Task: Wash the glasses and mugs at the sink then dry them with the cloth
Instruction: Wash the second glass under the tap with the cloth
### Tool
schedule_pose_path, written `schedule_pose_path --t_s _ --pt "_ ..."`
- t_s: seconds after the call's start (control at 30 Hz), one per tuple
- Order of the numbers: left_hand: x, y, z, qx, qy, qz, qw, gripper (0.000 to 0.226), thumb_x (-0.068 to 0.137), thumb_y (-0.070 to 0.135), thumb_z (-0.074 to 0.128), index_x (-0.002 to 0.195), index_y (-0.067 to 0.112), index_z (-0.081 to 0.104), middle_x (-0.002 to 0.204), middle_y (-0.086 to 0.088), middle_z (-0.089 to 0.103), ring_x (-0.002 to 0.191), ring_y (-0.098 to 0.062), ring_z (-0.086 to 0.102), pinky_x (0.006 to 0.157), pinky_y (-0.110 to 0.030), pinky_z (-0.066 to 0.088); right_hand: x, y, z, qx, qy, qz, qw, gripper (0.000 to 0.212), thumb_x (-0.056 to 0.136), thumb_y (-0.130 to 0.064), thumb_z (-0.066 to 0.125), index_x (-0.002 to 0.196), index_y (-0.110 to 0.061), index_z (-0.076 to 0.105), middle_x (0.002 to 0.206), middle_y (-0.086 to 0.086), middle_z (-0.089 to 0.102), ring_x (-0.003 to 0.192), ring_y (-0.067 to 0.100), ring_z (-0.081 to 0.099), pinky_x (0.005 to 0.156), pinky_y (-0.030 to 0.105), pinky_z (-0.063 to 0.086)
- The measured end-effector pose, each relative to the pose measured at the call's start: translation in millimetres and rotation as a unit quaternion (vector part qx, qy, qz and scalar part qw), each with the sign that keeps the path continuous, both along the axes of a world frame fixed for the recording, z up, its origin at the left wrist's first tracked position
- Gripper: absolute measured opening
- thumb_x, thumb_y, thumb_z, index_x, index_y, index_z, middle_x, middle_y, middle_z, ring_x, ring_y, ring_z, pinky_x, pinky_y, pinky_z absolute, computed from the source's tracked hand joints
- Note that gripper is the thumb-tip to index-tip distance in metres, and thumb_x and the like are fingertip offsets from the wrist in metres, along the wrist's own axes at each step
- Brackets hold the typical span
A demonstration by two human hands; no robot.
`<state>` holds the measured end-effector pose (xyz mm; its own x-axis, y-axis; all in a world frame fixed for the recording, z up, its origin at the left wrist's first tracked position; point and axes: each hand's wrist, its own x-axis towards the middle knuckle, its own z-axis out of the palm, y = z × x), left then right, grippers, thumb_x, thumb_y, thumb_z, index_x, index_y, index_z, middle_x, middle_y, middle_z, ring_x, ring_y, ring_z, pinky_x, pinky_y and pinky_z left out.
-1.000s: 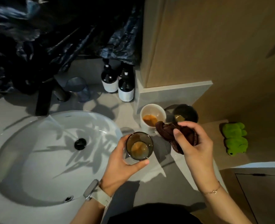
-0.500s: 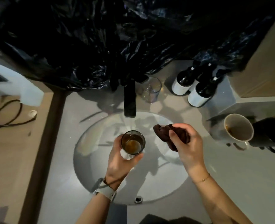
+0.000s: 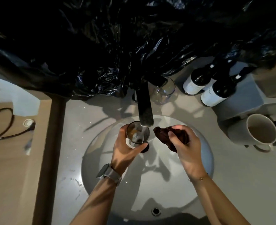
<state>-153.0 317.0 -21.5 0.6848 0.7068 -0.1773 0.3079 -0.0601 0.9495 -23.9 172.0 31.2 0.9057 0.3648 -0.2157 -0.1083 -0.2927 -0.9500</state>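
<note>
Dim sink [image 3: 199,184]: left hand [image 3: 126,153] grips glass [image 3: 138,133] upright, mouth directly under faucet [image 3: 144,109]. Right hand [image 3: 186,148] fingers bunch cloth [image 3: 162,135] just beside.

counter [image 3: 247,184] — grey | on it: clear glass [image 3: 164,91]; two bottles [image 3: 205,86]; mug [image 3: 260,130]

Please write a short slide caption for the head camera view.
Left hand holds dark glass under faucet; right hand grips brown cloth.

Grey-strapped watch [image 3: 109,173] left wrist, thin bracelet [image 3: 199,178] right.
</note>
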Motion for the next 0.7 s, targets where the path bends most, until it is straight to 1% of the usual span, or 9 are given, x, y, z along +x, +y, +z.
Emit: schedule_pose_path --t_s 0.1,0.23,0.3,0.37,0.43,0.5,0.57,0.63,0.7 --pt "4 -3 -3 -0.007 -0.007 0.003 1.0 0.075 0.066 0.023 0.089 0.119 0.053 0.045 0.116 0.025 0.062 0.112 -0.003 0.06 0.088 -0.012 0.046 2 -5 -1 0.007 0.017 -0.012 1.0 0.012 0.087 -0.008 0.07 0.092 -0.018 0.067 0.091 0.006 0.069 0.087 0.033 0.067 0.068 0.044 0.059" --pt "7 -8 -5 -0.022 -0.007 0.004 1.0 0.072 0.065 0.025 0.089 0.119 0.049 0.047 0.117 0.015 0.062 0.111 -0.005 0.059 0.088 -0.017 0.048 5 -13 -1 0.001 0.011 -0.012 1.0 0.012 0.087 -0.007 0.07 0.092 -0.017 0.067 0.091 -0.002 0.069 0.09 0.025 0.067 0.07 0.041 0.059" --pt "8 -10 -4 -0.026 0.004 0.002 1.0 0.072 0.065 0.023 0.089 0.12 0.045 0.047 0.119 0.013 0.062 0.112 -0.004 0.058 0.094 -0.024 0.049 7 -16 -2 -0.002 0.016 -0.014 1.0 0.011 0.087 -0.007 0.07 0.092 -0.017 0.068 0.089 -0.005 0.069 0.09 0.024 0.067 0.071 0.043 0.06" --pt "9 -11 -4 -0.02 0.012 -0.001 1.0 0.074 0.064 0.027 0.088 0.124 0.041 0.046 0.121 0.011 0.061 0.114 -0.004 0.057 0.1 -0.029 0.048 7 -18 -2 -0.009 0.009 -0.006 1.0 0.011 0.087 -0.008 0.07 0.092 -0.018 0.068 0.09 -0.005 0.069 0.091 0.023 0.066 0.074 0.044 0.059" --pt "10 -12 -4 -0.014 0.021 0.001 1.0 0.076 0.063 0.033 0.086 0.127 0.04 0.045 0.124 0.009 0.06 0.118 -0.007 0.055 0.104 -0.03 0.045 8 -19 -2 -0.01 -0.002 0.0 1.0 0.011 0.087 -0.007 0.07 0.092 -0.016 0.068 0.09 -0.004 0.069 0.091 0.021 0.066 0.075 0.04 0.058" --pt "10 -12 -5 -0.011 0.026 0.004 1.0 0.072 0.062 0.035 0.086 0.12 0.045 0.044 0.119 0.014 0.06 0.115 -0.005 0.056 0.1 -0.024 0.045 9 -20 0 -0.002 -0.007 0.001 1.0 0.009 0.087 -0.005 0.069 0.091 -0.012 0.068 0.087 -0.004 0.069 0.086 0.016 0.065 0.069 0.027 0.056" --pt "10 -8 -6 -0.024 0.027 0.004 0.999 0.069 0.061 0.036 0.086 0.114 0.043 0.044 0.111 0.014 0.064 0.107 -0.009 0.06 0.091 -0.024 0.048 9 -21 2 0.001 -0.014 0.004 1.0 0.007 0.087 -0.004 0.069 0.092 -0.009 0.068 0.088 -0.003 0.069 0.083 0.013 0.064 0.066 0.016 0.052" --pt "8 -3 -6 -0.056 0.018 -0.01 0.998 0.066 0.062 0.033 0.087 0.114 0.03 0.046 0.102 0.006 0.067 0.098 -0.015 0.064 0.082 -0.027 0.052 10 -23 3 -0.002 -0.019 0.008 1.0 0.007 0.087 -0.006 0.07 0.093 -0.01 0.068 0.09 -0.002 0.069 0.084 0.01 0.065 0.069 0.013 0.05" --pt "9 3 -1 -0.094 0.041 -0.053 0.993 0.064 0.067 0.029 0.088 0.116 0.019 0.047 0.099 0.007 0.067 0.094 -0.009 0.065 0.076 -0.02 0.05 9 -26 5 0.007 -0.019 0.014 1.0 0.007 0.088 -0.006 0.069 0.095 -0.006 0.067 0.089 0.0 0.069 0.083 0.007 0.064 0.07 0.011 0.049"
